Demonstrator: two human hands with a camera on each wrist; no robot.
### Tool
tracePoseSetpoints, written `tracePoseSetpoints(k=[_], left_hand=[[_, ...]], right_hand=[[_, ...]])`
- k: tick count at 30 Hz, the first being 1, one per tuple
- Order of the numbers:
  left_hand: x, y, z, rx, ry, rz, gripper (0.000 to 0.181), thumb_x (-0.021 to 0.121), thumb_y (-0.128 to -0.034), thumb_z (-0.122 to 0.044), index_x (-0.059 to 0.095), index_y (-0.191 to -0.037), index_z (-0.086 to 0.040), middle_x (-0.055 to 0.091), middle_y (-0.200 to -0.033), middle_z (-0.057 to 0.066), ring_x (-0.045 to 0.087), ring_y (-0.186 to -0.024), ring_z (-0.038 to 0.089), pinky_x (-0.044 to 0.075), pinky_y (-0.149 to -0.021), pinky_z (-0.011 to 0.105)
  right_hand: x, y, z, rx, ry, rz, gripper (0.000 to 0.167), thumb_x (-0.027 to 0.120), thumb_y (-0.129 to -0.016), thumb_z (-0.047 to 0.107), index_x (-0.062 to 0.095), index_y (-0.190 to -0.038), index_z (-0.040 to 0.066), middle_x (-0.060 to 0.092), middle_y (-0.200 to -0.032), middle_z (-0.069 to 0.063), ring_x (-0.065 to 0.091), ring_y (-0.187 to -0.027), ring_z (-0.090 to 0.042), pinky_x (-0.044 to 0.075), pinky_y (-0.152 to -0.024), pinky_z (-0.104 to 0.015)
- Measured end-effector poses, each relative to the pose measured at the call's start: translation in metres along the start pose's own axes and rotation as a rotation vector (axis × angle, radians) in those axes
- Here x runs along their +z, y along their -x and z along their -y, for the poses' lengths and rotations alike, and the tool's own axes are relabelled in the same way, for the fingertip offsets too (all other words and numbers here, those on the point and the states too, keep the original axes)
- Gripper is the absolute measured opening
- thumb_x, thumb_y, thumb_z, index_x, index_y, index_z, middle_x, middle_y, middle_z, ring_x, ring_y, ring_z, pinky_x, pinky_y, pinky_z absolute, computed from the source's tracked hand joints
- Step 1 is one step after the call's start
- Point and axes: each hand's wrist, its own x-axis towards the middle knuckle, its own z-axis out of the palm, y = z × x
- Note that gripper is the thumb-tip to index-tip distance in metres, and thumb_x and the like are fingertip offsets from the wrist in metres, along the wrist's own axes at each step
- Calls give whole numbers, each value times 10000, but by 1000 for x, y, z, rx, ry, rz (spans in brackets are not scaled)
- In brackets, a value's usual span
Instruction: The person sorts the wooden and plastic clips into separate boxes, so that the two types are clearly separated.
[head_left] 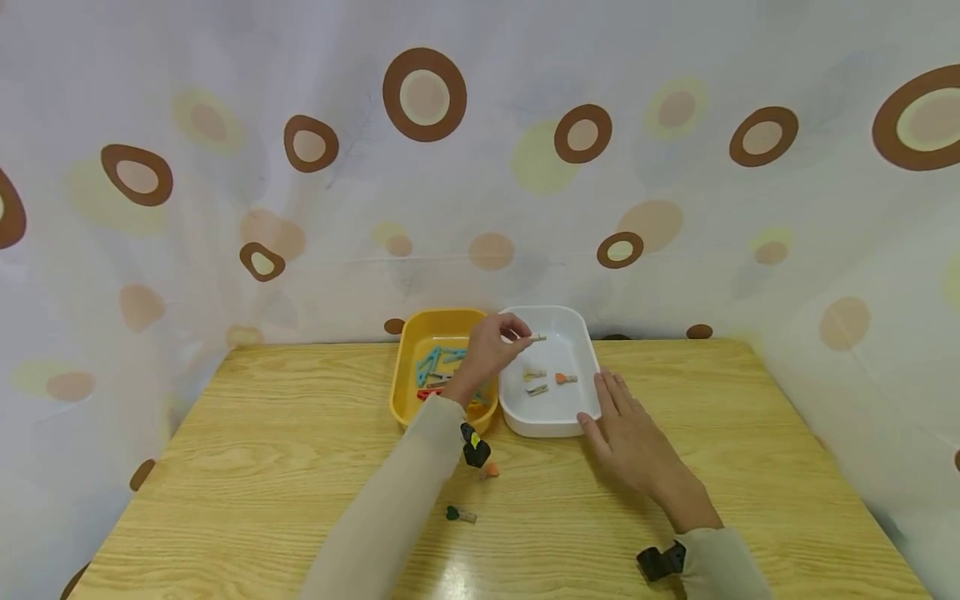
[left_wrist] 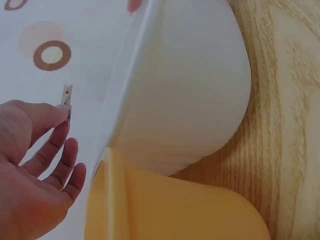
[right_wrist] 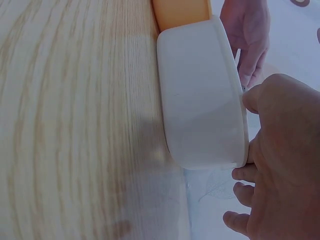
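My left hand (head_left: 491, 346) pinches a small wooden clothespin (left_wrist: 66, 95) between thumb and forefinger, above the white plastic basin (head_left: 551, 428). In the left wrist view its other fingers are loosely bent. My right hand (head_left: 633, 437) rests against the basin's right rim, its fingers mostly straight and the thumb touching near the front corner. Inside the basin lie a clothespin with an orange heart (head_left: 562, 378), a plain-looking clothespin (head_left: 537, 390) and a pale yellowish clothespin (head_left: 534, 375).
A yellow basin (head_left: 397, 400) adjoins the white one on the left, holding several blue clothespins (head_left: 429, 365) and a red clothespin (head_left: 427, 393). On the wooden table (head_left: 262, 467) in front lie a green-heart clothespin (head_left: 461, 514) and an orange-topped one (head_left: 491, 470). A patterned curtain (head_left: 487, 192) hangs behind.
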Motion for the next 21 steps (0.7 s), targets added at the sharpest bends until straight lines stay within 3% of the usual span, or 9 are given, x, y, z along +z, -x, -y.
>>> tracePoseSetpoints(k=[9, 21], left_hand=[[9, -9, 6, -15, -46, -13, 63, 733, -967, -93, 732, -971, -31, 691, -998, 102, 639, -1021, 323, 528, -903, 346], [13, -14, 11, -55, -89, -5, 53, 727, -972, -94, 732, -983, -42, 688, -1021, 85, 617, -1013, 276, 525, -919, 336]], right_hand=[[1, 1, 2, 14, -9, 7, 718, 361, -1119, 396, 179, -1585, -118, 160, -1665, -280, 166, -1523, -477, 269, -1158, -655], [0, 0, 1, 11, 4, -1, 717, 360, -1117, 400, 180, -1590, -109, 178, -1662, -278, 176, -1524, -468, 281, -1156, -647]])
